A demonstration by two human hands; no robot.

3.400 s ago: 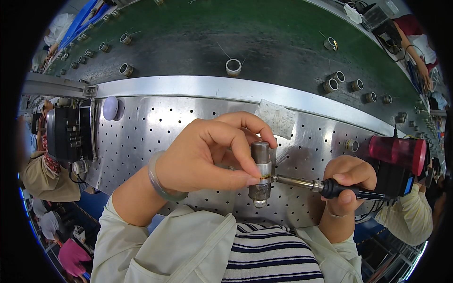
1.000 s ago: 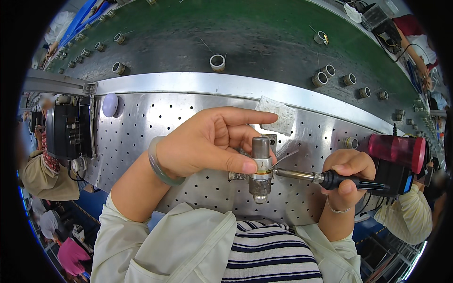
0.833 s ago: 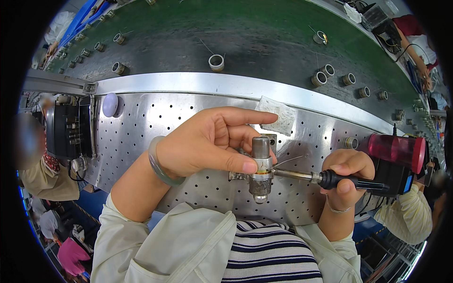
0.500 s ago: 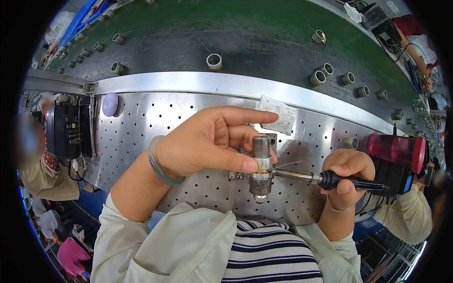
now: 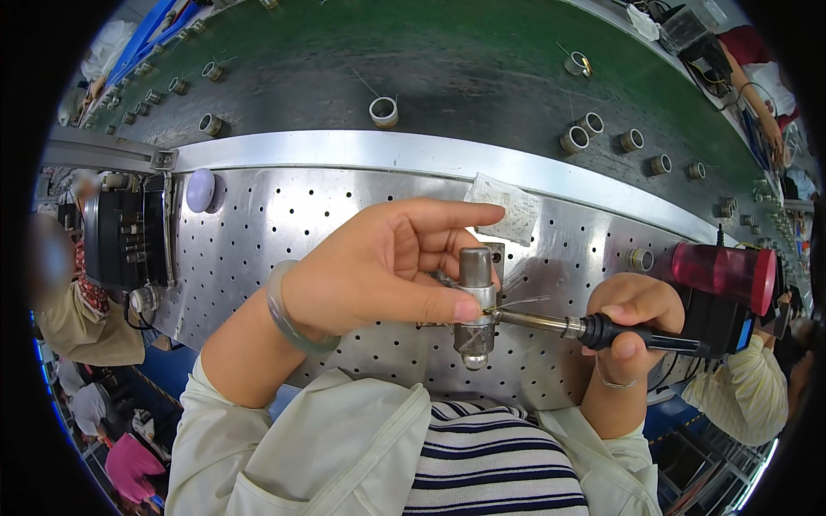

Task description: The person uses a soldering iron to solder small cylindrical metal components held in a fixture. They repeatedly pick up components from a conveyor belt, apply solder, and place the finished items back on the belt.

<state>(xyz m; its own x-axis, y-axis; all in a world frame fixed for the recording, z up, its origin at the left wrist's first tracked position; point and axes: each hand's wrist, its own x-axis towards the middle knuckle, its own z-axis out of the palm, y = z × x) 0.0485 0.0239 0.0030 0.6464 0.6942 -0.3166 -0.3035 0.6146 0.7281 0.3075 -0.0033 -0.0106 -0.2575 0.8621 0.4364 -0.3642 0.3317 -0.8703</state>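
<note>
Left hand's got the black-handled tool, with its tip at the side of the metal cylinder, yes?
Wrong hand: the head view shows the right hand holding the black-handled tool. Its tip is indeed at the side of the metal cylinder.

I see a holed metal bench point(image 5: 249, 249), then a rail point(image 5: 344, 150) and a green belt point(image 5: 482, 69). The floor point(image 5: 166, 368) shows blue.
</note>
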